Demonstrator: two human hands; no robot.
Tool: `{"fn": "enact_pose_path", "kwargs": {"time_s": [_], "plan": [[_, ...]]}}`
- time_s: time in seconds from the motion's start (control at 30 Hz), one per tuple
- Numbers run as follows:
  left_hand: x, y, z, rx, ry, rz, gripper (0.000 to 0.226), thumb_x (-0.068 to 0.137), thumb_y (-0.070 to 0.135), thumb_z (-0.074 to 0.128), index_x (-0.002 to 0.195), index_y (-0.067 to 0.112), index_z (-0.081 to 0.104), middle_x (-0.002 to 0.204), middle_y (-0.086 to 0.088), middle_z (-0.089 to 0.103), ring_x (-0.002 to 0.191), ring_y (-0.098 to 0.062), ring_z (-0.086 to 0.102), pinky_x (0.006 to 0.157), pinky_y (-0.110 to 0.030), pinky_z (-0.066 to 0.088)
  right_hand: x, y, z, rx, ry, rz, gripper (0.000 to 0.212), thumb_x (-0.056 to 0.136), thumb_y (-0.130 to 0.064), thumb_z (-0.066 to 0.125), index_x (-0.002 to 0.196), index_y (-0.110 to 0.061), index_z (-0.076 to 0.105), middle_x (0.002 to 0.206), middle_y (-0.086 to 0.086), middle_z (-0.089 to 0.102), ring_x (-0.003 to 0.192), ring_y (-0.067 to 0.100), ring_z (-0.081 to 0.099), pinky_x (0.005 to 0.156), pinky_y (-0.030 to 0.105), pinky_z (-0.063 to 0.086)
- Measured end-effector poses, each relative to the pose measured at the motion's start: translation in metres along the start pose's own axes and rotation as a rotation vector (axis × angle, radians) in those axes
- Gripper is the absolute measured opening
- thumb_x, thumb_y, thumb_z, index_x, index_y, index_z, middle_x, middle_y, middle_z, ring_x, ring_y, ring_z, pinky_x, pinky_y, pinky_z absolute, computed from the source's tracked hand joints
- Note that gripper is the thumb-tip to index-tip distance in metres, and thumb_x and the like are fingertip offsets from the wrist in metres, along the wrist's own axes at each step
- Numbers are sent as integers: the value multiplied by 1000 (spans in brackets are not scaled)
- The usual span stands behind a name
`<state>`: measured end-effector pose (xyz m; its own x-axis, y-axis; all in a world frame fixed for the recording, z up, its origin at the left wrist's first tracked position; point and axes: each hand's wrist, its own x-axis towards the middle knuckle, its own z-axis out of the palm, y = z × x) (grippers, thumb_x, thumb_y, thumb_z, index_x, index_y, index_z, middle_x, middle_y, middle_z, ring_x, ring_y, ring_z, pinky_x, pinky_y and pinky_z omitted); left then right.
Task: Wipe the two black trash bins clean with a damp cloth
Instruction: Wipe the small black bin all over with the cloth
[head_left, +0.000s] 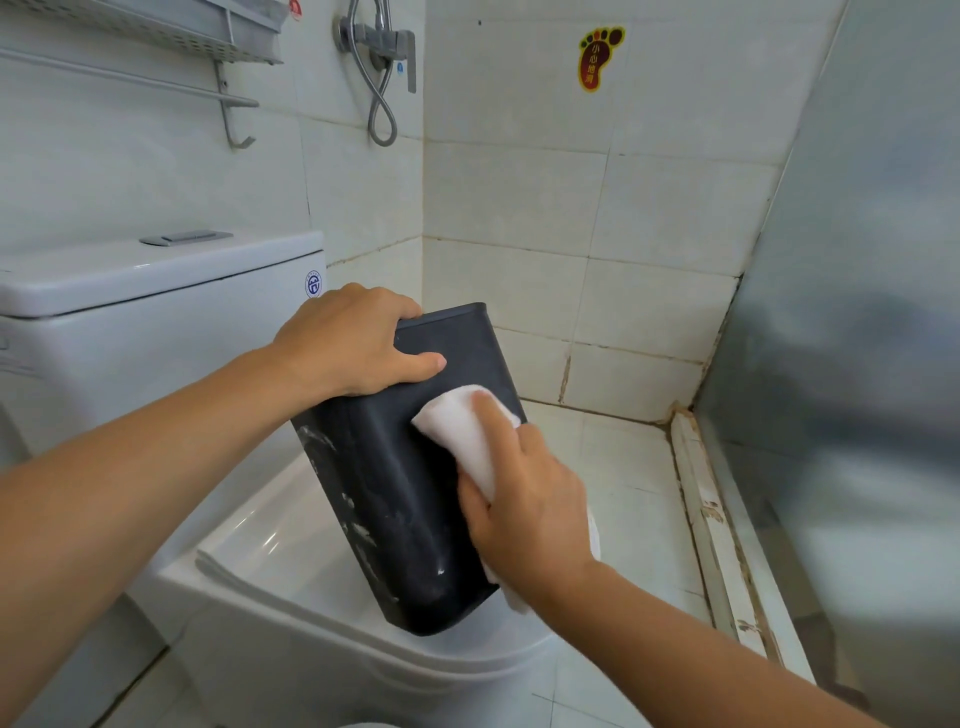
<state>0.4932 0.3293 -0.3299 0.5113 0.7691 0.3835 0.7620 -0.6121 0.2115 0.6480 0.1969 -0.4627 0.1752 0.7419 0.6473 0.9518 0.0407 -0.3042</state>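
Observation:
One black trash bin (395, 493) stands tilted on the closed toilet lid (291, 561), its base end uppermost and white smears down its left side. My left hand (353, 343) grips the bin's upper end, thumb lying across the top face. My right hand (524, 499) holds a white cloth (462, 426) and presses it against the bin's upper right face, index finger stretched over the cloth. Part of the cloth hangs down behind my right wrist. A second bin is not in view.
The white toilet tank (156, 291) rises at the left behind the bin. Tiled walls form a corner behind, with a shower mixer and hose (384, 67) and a metal shelf (171, 31) above. A frosted glass partition (857, 312) and its worn sill (717, 519) run along the right.

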Motion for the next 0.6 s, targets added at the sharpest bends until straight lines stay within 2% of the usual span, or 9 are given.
{"fn": "enact_pose_path", "kwargs": {"time_s": [0.07, 0.13, 0.2, 0.27, 0.33, 0.47, 0.6], "plan": [[0, 1, -1, 12, -1, 3, 32, 82, 65, 68, 94, 36, 72, 80, 10, 69, 82, -15, 62, 80, -43, 57, -6, -5, 5, -26, 38, -89, 62, 90, -47, 46, 149, -29, 39, 94, 0, 58, 61, 20, 53, 47, 29, 41], [-1, 1, -1, 12, -6, 7, 31, 82, 64, 68, 92, 35, 72, 78, 9, 70, 81, -16, 63, 79, -43, 58, -3, 1, 2, -31, 35, -131, 62, 91, -46, 47, 150, -30, 39, 94, 0, 57, 62, 21, 55, 49, 29, 41], [-1, -1, -2, 1, -18, 10, 33, 83, 65, 67, 94, 34, 73, 78, 7, 71, 82, -17, 64, 77, -44, 58, 8, 14, -3, -4, 22, -26, 61, 95, -45, 48, 153, -36, 34, 101, 0, 57, 72, 26, 60, 58, 33, 47], [-2, -2, -2, 3, -21, 12, 34, 84, 65, 67, 98, 35, 74, 79, 6, 71, 81, -18, 65, 77, -44, 59, 20, 28, -5, 70, 18, 168, 58, 99, -43, 50, 154, -41, 30, 107, -1, 57, 83, 28, 62, 68, 40, 53], [-1, -2, -2, 11, -21, 10, 33, 85, 63, 67, 100, 35, 75, 79, 6, 71, 81, -17, 65, 77, -43, 59, 24, 30, -7, 86, 15, 231, 56, 99, -42, 50, 152, -43, 31, 107, -3, 58, 86, 27, 63, 72, 41, 54], [0, -8, 0, 11, -40, -34, 27, 86, 60, 69, 101, 38, 76, 81, 7, 71, 86, -21, 65, 80, -41, 58, 1, 4, -7, 85, -105, 44, 57, 96, -49, 51, 150, -47, 33, 106, -7, 59, 86, 23, 62, 72, 37, 51], [0, -15, 2, 3, -32, -45, 29, 86, 62, 67, 107, 43, 75, 84, 10, 72, 88, -22, 66, 82, -42, 58, -6, -8, -12, 167, -136, 13, 53, 91, -73, 34, 140, -53, 37, 100, -11, 63, 86, 15, 62, 75, 34, 53]]}}
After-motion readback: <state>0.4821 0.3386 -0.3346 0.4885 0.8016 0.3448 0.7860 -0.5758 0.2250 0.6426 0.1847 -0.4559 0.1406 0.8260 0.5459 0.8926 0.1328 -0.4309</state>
